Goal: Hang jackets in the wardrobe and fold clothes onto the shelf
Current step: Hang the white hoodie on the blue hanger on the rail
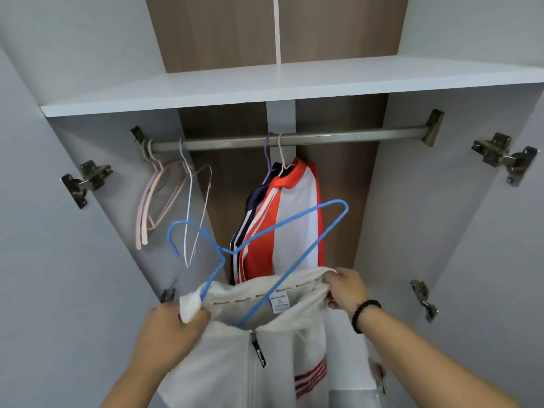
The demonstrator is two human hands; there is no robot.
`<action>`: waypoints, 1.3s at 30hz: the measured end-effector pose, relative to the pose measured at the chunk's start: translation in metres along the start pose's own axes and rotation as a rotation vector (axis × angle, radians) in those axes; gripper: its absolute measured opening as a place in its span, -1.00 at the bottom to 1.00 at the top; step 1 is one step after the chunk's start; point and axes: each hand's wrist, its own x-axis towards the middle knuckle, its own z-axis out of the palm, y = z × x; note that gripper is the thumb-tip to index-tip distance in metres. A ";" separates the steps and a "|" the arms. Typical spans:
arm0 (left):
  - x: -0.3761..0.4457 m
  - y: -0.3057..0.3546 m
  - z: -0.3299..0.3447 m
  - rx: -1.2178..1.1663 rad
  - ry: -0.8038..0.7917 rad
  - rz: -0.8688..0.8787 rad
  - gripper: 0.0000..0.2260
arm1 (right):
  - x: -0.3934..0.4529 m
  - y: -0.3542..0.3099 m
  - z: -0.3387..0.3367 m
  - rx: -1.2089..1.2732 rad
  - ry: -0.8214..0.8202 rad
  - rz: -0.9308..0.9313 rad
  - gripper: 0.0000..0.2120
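White zip jacket (235, 363), red stripes, label at collar; held below the rail (338, 136). Left hand (173, 328) grips collar edge with blue wire hanger (265, 234); right hand (347, 290) pinches opposite collar edge. Open rail stretch right of red-and-white jacket (294, 219)

- White jacket (235, 363), red stripes low on one side, dark zip pull.
- Blue wire hanger (282, 231).
- Red-and-white jacket (291, 219) on rail, white stripes along sleeve.
- Navy jacket (250, 207) behind it, white stripes.
- Purple hanger (267, 166); cream hanger (280, 160).
- Pale pink hangers (153, 201); white wire hanger (188, 207).
- Grey-white shelf (265, 86); brown wood-grain back panel (223, 33); dull metal rail (338, 136).
- Black bead bracelet (365, 315).
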 end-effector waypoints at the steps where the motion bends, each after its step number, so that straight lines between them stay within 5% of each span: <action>1: -0.002 -0.006 0.001 0.180 -0.124 0.020 -0.70 | -0.001 -0.008 -0.002 -0.015 0.010 -0.043 -0.75; 3: -0.003 -0.017 0.005 0.342 -0.324 0.026 -0.79 | -0.005 -0.021 -0.004 -0.034 -0.005 -0.120 -0.71; 5: -0.004 -0.027 0.010 0.141 -0.374 -0.022 -0.84 | -0.013 -0.032 -0.007 -0.049 -0.031 -0.206 -0.70; 8: -0.011 -0.038 0.019 -0.235 -0.279 -0.012 -0.49 | -0.023 -0.051 -0.010 -0.139 -0.023 -0.338 -0.67; 10: -0.011 -0.042 0.022 -0.391 -0.253 0.077 -0.42 | -0.027 -0.062 -0.014 -0.195 0.013 -0.377 -0.72; 12: -0.006 -0.043 0.026 -0.322 -0.317 0.179 -0.50 | -0.028 -0.074 -0.022 -0.309 0.072 -0.446 -0.74; 15: 0.001 -0.031 0.037 0.060 -0.658 0.211 -0.50 | -0.031 -0.088 -0.035 -0.486 0.152 -0.531 -0.69; 17: 0.000 -0.020 0.048 0.095 -0.810 0.192 -0.65 | -0.035 -0.093 -0.038 -0.547 0.166 -0.565 -0.70; 23: -0.011 0.005 0.064 -0.341 -0.549 0.193 -0.66 | -0.047 -0.100 -0.049 -0.625 0.172 -0.652 -0.75; 26: -0.018 0.020 0.064 -0.635 -0.550 0.194 -0.58 | -0.051 -0.104 -0.053 -0.572 0.118 -0.627 -0.71; 29: -0.023 0.040 0.057 -0.880 -0.548 0.210 -0.78 | -0.053 -0.100 -0.051 -0.503 0.065 -0.565 -0.66; 30: -0.023 0.043 0.055 -0.915 -0.536 0.173 -0.64 | -0.053 -0.098 -0.051 -0.501 0.056 -0.544 -0.69; 32: -0.025 0.043 0.051 -0.866 -0.531 0.165 -0.48 | -0.052 -0.099 -0.056 -0.483 0.060 -0.504 -0.78; 39: -0.024 0.024 0.048 -0.428 -0.554 0.183 -0.44 | -0.057 -0.121 -0.094 -0.304 0.087 -0.426 -0.80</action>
